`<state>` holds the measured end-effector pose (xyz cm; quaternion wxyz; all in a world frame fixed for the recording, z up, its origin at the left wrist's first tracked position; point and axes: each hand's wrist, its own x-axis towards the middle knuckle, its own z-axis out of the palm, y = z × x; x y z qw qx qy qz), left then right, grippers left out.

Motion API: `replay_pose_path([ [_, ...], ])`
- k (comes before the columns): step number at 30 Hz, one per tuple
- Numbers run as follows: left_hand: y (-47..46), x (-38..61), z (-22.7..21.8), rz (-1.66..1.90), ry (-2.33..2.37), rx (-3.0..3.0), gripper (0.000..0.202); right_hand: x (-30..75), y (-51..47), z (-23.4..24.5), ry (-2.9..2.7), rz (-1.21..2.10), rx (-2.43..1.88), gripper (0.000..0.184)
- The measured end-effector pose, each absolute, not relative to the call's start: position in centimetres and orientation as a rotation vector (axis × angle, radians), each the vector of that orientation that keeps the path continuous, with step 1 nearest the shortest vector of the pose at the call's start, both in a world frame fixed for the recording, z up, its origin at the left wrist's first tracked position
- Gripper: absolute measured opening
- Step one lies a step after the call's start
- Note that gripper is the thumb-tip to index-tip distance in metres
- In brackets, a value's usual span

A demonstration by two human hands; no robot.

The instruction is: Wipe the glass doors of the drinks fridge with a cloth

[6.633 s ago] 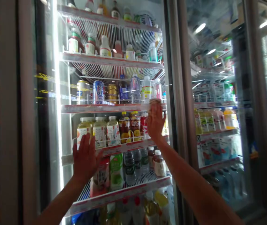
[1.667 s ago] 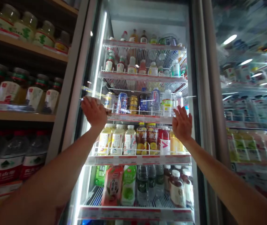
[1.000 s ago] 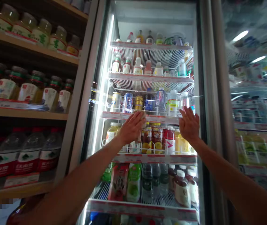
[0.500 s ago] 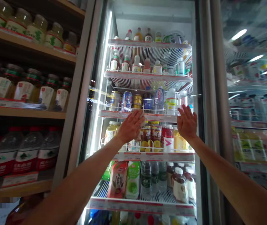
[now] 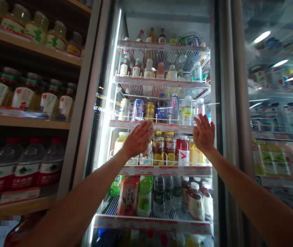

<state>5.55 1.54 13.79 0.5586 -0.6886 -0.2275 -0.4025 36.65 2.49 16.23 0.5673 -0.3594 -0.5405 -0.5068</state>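
Observation:
My left hand (image 5: 138, 139) lies nearly flat against the glass door (image 5: 167, 20) of a lit drinks fridge, fingers together. Under its palm and fingertips shows the pale edge of a cloth (image 5: 150, 125), mostly hidden by the hand. My right hand (image 5: 204, 133) rests on the same glass farther right, fingers spread, with nothing visible in it. Behind the left hand, inside the fridge, stand iced-tea bottles (image 5: 158, 147) and a gold can (image 5: 150, 110). A red bottle (image 5: 183, 151) shows between the two hands.
Wooden shelves (image 5: 27, 120) with jars and large red-capped water bottles (image 5: 26, 164) stand at the left. A metal door frame (image 5: 230, 120) borders the glass at right, beside another glass door with drinks behind it (image 5: 277, 154). Lower fridge shelves hold red and green bottles (image 5: 145, 195).
My left hand has slid a little to the left across the glass with the cloth. The right hand stays almost where it was; the view has shifted slightly.

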Motion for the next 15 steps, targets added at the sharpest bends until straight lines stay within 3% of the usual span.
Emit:
replay_pose_path([
  [4, 1.9, 2.6, 15.5, -1.389, -0.751, -1.317, 0.048, 36.4, 2.6, 16.2, -1.240, -1.197, -0.862, 0.042],
  [6, 2.0, 4.7, 15.5, -1.358, -0.718, -1.345, 0.049, 36.4, 2.5, 16.2, -1.245, -1.200, -0.863, 0.043],
  [10, 1.9, 8.3, 13.8, -0.950, -0.507, -1.666, 0.049, 36.6, 2.3, 16.2, -1.257, -1.209, -0.845, 0.042],
  [15, 2.1, 1.6, 14.0, -1.298, -0.690, -1.505, 0.048, 36.6, 2.5, 16.1, -1.244, -1.209, -0.845, 0.043],
])
